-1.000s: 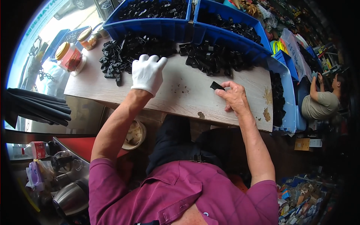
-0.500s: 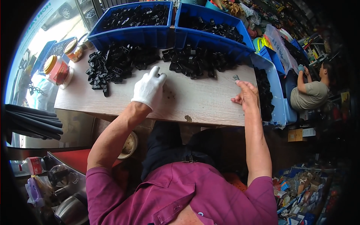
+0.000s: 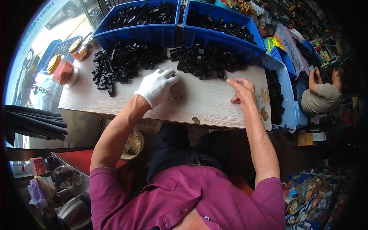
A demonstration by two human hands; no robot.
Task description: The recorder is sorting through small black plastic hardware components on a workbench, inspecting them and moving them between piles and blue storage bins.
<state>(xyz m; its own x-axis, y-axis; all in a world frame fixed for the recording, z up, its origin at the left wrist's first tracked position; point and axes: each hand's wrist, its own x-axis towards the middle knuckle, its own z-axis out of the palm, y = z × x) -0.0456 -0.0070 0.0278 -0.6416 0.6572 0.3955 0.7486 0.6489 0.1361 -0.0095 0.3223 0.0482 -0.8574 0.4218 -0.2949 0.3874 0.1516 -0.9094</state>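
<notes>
Since half a second ago your right hand (image 3: pixel 242 91) has let its fingers curl in a little and sits on the bare wood just below the right heap, while your gloved left hand (image 3: pixel 156 87) has flattened out nearer the left heap; the small black piece the right hand pinched a second ago is no longer to be seen in it. Item: black plastic clips, two loose heaps on the table (image 3: pixel 199 103), left heap (image 3: pixel 124 63) and right heap (image 3: pixel 205 59), both along the far edge against two blue bins (image 3: pixel 153 34) holding more of the same. Left hand: white glove, fingers spread, palm down, holding nothing, fingertips just short of the left heap. Right hand: bare, loosely curled, forefinger out toward the right heap, empty as far as you can see. Handling, judged from looks: the clips seem small, light and stiff, with hard edges that likely interlock in a pile, so expect several to lift together; smooth plastic may slip against a cotton glove. Take one at the heap's near fringe, pinched across its flat sides between thumb and forefinger. Also present: two lidded jars (image 3: pixel 63 71) at the table's left end, a further blue tray (image 3: pixel 289 99) of dark parts at its right, another person (image 3: pixel 320 96) seated beyond.
</notes>
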